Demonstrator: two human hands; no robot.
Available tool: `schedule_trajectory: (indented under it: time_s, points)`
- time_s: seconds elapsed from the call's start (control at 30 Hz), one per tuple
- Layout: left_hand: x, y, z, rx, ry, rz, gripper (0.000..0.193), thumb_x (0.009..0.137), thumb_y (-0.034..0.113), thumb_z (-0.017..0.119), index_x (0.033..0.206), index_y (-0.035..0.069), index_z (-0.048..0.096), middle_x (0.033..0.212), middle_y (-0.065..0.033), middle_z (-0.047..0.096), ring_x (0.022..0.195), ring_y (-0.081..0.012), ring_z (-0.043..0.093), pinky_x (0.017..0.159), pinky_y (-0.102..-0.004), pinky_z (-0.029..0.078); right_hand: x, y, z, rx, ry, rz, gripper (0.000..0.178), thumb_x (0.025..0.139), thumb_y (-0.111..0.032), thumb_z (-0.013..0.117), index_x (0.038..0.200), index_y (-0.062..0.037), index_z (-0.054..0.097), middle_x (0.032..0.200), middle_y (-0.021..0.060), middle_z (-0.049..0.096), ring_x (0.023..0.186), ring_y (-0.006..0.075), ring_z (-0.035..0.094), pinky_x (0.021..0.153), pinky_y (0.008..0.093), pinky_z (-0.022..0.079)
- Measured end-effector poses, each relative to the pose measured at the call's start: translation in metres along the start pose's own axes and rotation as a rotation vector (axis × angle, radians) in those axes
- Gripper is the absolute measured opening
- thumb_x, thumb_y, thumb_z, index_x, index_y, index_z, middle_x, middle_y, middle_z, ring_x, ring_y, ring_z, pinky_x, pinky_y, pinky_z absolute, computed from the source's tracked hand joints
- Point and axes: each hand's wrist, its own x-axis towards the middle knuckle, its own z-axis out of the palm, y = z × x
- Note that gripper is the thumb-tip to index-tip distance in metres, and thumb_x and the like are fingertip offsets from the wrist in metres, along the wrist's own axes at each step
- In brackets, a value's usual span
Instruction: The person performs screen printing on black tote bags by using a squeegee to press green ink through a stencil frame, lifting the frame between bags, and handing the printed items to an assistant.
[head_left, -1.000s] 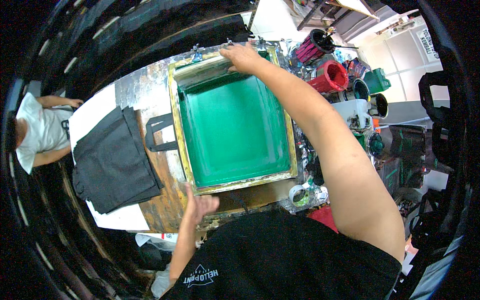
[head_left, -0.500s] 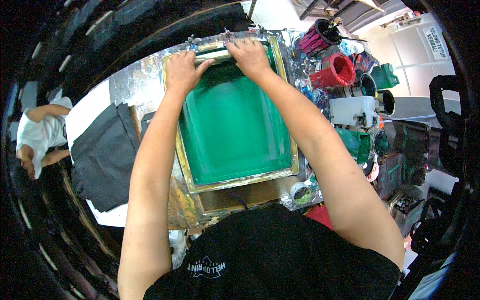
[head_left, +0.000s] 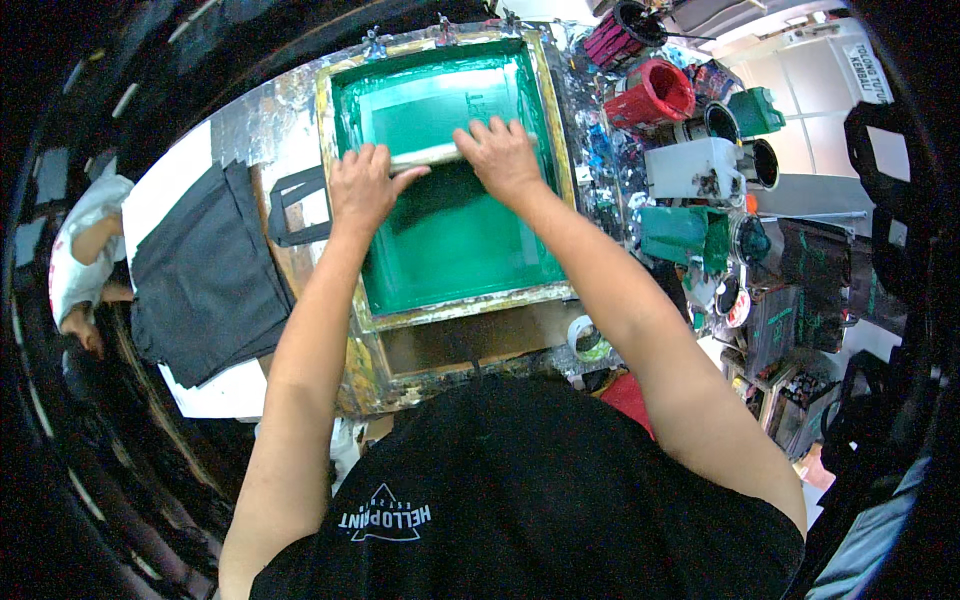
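A squeegee (head_left: 425,157) with a pale handle lies crosswise over a green screen-printing frame (head_left: 455,240). My left hand (head_left: 362,190) is closed on its left end, the thumb stretched along the handle. On its right end my right hand (head_left: 500,160) is closed, fingers over the top. Green ink covers the mesh on both sides of the squeegee, with a dark shadow just on the near side. Clamps (head_left: 445,30) stand at the frame's far edge. The squeegee's blade is hidden.
Black fabric pieces (head_left: 205,275) lie stacked on a white board at the left; a black strap (head_left: 290,210) sticks out from the frame's left side. Ink tubs, among them a red one (head_left: 655,93), line the right. A tape roll (head_left: 588,338) is near. Another person (head_left: 85,250) is far left.
Both hands have drawn the squeegee from the frame's far end toward me, to the upper middle of the mesh. The view has shifted, and the strap at the left shows more fully.
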Motion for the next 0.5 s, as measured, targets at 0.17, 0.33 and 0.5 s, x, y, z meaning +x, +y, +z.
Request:
schedule_trajectory:
  time_s: [0.17, 0.33, 0.5]
  points:
    - [-0.07, 0.033, -0.03, -0.086, 0.009, -0.001, 0.062, 0.078, 0.07, 0.07, 0.077, 0.009, 0.059, 0.079, -0.0075, 0.06, 0.074, -0.0278, 0.059, 0.068, -0.0416, 0.045, -0.072, -0.039, -0.03, 0.031, -0.017, 0.011, 0.029, 0.087, -0.019, 0.062, 0.116, -0.0192, 0.064, 0.098, 0.0024, 0.063, 0.095, 0.0239, 0.062, 0.078, 0.0424, 0.046]
    - [-0.137, 0.065, -0.057, -0.099, -0.03, -0.013, 0.067, 0.075, 0.075, 0.069, 0.077, 0.009, 0.06, 0.079, -0.0067, 0.059, 0.073, -0.0262, 0.058, 0.07, -0.0418, 0.044, -0.143, -0.079, -0.059, 0.064, -0.129, 0.04, 0.033, 0.087, -0.019, 0.063, 0.119, -0.0196, 0.065, 0.102, 0.0034, 0.064, 0.097, 0.0252, 0.062, 0.082, 0.0444, 0.047]
    - [-0.168, 0.08, -0.077, -0.167, -0.05, -0.033, 0.065, 0.076, 0.073, 0.07, 0.077, 0.008, 0.062, 0.078, -0.008, 0.056, 0.075, -0.0276, 0.056, 0.073, -0.0433, 0.043, -0.174, -0.096, -0.073, 0.049, -0.141, 0.038, 0.032, 0.085, -0.018, 0.065, 0.117, -0.0181, 0.066, 0.104, 0.0055, 0.064, 0.097, 0.0268, 0.061, 0.082, 0.044, 0.046]
